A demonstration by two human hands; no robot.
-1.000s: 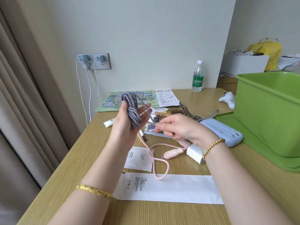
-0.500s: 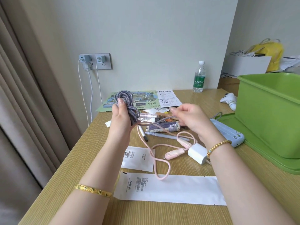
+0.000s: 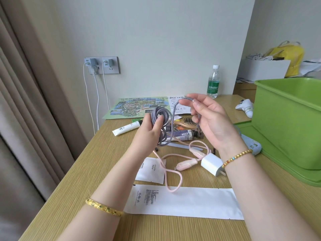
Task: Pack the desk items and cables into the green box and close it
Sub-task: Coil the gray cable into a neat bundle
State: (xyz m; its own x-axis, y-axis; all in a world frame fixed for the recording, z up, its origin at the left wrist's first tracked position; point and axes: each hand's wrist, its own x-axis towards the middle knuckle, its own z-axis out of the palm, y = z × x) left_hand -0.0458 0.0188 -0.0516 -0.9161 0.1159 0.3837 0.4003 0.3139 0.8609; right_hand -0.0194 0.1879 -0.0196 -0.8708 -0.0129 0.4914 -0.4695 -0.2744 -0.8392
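A: Head view: where's the cable?

B: The grey braided cable coil (image 3: 160, 117) sits gripped in the left hand (image 3: 147, 134); the right hand (image 3: 206, 117) pinches its loose tail, raised just right of the coil.

A: And the box?

B: The green plastic box (image 3: 288, 126) stands open, well right, nearer the right hand.

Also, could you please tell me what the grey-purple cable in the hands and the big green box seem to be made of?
The grey-purple coiled cable looks sheathed in braided fabric, probably nylon: a fine woven texture shows, with a matte finish. The big green box looks like moulded plastic: smooth, even colour, a soft sheen and a rolled rim.
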